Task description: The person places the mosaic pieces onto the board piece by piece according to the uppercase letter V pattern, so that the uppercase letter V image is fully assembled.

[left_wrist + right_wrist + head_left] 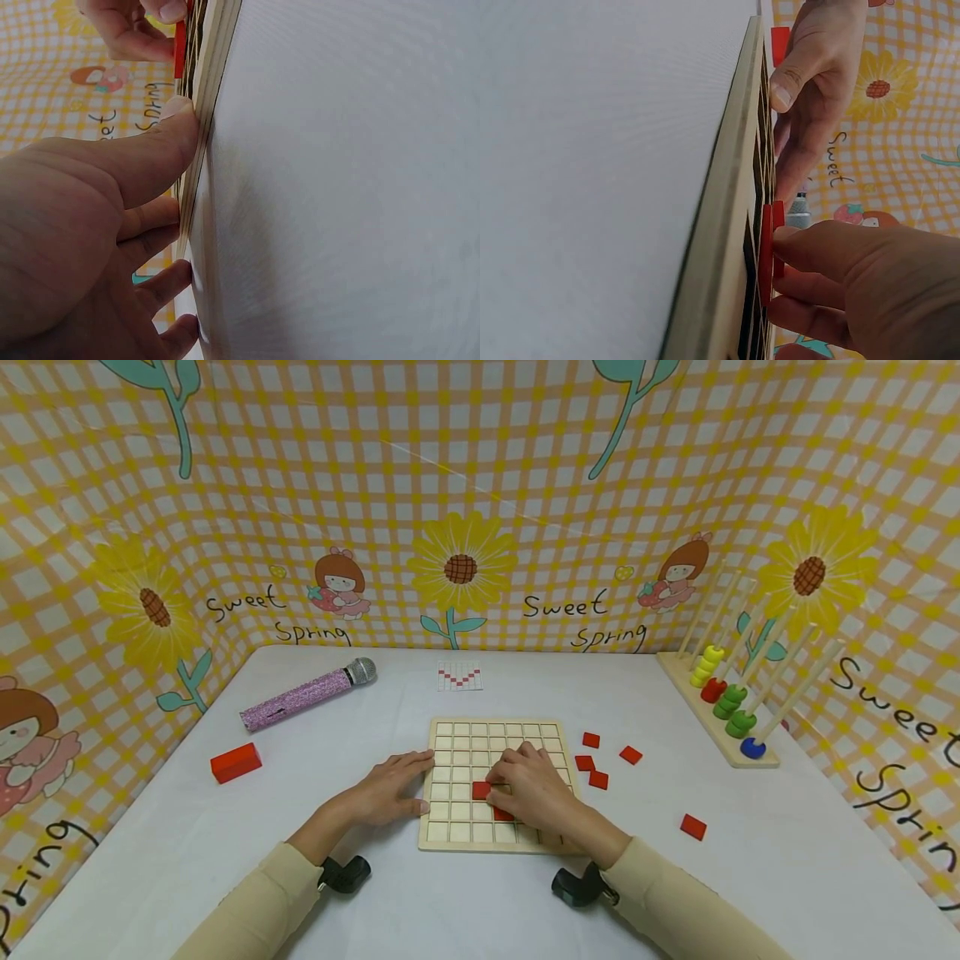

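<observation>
A square wooden grid board [451,832] lies on the white table in front of me. My left hand [388,789] rests at its left edge, fingers fairly straight, with the thumb [161,146] touching the rim. Over the middle of the board, my right hand [534,789] pinches a red square tile [778,214] between thumb and fingers. That tile [480,791] shows at the fingertips in the head view. A second red tile [503,815] sits in the grid just nearer to me, partly hidden under the right hand.
Several loose red tiles [591,740] lie right of the board, one tile [693,827] farther out. A bead-and-peg stand [720,718] occupies the far right. Behind the board is a pattern card [460,677]. To the left lie a glittery microphone [307,695] and a red block [236,763].
</observation>
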The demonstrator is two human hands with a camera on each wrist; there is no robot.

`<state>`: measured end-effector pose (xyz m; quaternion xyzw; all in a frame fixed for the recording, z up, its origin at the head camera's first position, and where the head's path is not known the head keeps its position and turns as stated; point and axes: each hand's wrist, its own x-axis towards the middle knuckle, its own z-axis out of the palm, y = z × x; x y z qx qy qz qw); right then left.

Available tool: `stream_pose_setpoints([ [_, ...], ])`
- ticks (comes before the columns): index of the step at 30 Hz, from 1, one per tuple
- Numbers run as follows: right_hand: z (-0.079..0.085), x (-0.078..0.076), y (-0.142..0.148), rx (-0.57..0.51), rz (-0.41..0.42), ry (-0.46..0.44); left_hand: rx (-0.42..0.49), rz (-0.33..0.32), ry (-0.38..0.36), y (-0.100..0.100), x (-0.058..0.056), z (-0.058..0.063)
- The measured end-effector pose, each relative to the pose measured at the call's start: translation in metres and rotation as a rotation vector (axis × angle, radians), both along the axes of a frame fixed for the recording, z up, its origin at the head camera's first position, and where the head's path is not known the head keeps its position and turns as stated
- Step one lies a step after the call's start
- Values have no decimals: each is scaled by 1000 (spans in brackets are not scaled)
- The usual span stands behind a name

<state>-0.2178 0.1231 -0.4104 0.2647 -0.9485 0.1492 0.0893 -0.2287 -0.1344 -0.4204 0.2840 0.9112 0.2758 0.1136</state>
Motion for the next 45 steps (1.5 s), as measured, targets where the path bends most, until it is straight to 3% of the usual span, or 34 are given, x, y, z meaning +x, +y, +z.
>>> stream_pose_setpoints([
  [17,-1,-1,-1,-8,-14,-39,2,0,8,0,2,1],
  [30,3,1,3,10,-15,11,0,1,15,-1,1,1],
  [38,7,3,18,21,-19,70,-1,0,6,-1,1,0],
  [45,11,8,38,8,-67,56,1,-1,4,-1,0,-1],
])
